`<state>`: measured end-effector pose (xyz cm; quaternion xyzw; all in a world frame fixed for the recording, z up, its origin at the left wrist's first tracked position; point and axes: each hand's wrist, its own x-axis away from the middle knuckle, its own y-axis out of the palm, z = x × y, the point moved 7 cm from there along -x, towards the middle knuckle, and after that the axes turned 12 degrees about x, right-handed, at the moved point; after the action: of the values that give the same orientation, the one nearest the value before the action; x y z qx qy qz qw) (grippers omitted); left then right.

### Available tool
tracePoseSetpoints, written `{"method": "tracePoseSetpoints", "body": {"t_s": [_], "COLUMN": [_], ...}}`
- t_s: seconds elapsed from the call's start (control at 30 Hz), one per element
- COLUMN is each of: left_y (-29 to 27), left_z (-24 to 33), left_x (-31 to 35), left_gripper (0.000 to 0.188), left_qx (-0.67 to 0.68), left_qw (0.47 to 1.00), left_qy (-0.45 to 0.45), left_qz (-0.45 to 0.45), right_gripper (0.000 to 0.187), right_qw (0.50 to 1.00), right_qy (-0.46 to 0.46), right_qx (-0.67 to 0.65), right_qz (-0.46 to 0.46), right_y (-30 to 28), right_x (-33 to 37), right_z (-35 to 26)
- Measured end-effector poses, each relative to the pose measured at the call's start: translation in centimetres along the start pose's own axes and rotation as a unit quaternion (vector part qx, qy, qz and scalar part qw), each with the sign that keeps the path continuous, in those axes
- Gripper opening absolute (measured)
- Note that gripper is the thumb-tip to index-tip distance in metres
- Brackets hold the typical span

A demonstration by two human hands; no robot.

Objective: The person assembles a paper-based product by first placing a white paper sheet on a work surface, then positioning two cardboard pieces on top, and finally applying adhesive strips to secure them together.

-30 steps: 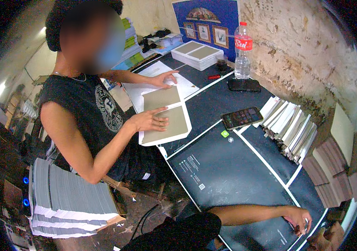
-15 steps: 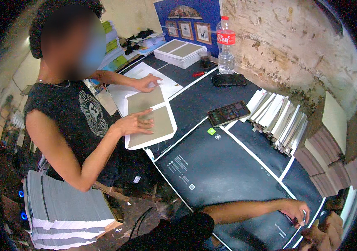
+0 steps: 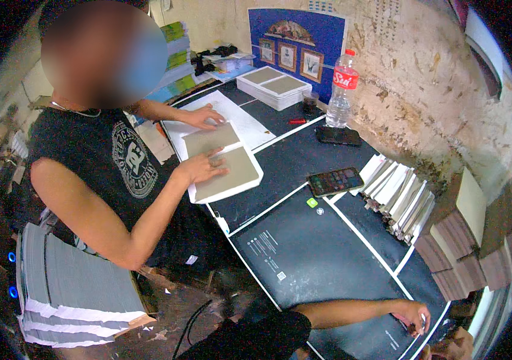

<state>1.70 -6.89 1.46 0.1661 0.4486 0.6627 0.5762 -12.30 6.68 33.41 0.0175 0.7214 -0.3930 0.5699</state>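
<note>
My left hand (image 3: 412,317) rests over the near right end of a large black printed sheet (image 3: 328,258), its fingers curled together around something small and pale that I cannot make out. The forearm crosses the sheet from a black sleeve. At the lower right edge, part of my right hand (image 3: 455,343) shows, dim and cut off; its fingers are unclear. Across the table a co-worker's two hands (image 3: 207,167) lie flat on a cover (image 3: 232,177) made of two grey boards with a white border. Under its far part is a white sheet (image 3: 247,123).
A fanned pile of paper strips (image 3: 397,198) and stacked brown-grey boards (image 3: 457,240) stand at right. Two phones, one a lit phone (image 3: 335,181), lie mid-table near a water bottle (image 3: 343,90). Finished-looking covers (image 3: 277,96) are piled behind. A thick paper stack (image 3: 79,282) stands lower left.
The view has shifted, moving the table items slightly right and down. The cover's white margins look narrower, seemingly turned in. My left hand keeps its curled shape near the sheet's end.
</note>
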Motion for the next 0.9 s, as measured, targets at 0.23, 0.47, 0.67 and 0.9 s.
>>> {"method": "tracePoseSetpoints", "body": {"t_s": [0.23, 0.47, 0.67, 0.9], "left_y": [1.1, -0.3, 1.3, -0.5], "left_z": [0.1, 1.5, 1.1, -0.9], "left_x": [-1.0, 1.3, -0.2, 2.4], "left_gripper": [0.027, 0.034, 0.03, 0.04], "left_qx": [-0.063, -0.074, -0.127, -0.144], "left_qw": [0.998, 0.997, 0.991, 0.985], "left_qy": [-0.01, -0.034, -0.012, -0.097], "left_qz": [-0.013, 0.001, -0.033, 0.014], "right_gripper": [0.029, 0.027, 0.027, 0.028], "right_qw": [0.995, 0.994, 0.989, 0.974], "right_qy": [0.003, -0.099, -0.042, -0.039], "right_qx": [-0.1, 0.016, 0.137, 0.204], "right_qz": [-0.009, -0.041, -0.016, 0.094], "right_y": [-3.4, -6.5, -12.1, -13.1], "right_x": [0.9, -3.8, -1.5, 1.7], "right_z": [0.3, -0.7, -0.8, -4.2]}}
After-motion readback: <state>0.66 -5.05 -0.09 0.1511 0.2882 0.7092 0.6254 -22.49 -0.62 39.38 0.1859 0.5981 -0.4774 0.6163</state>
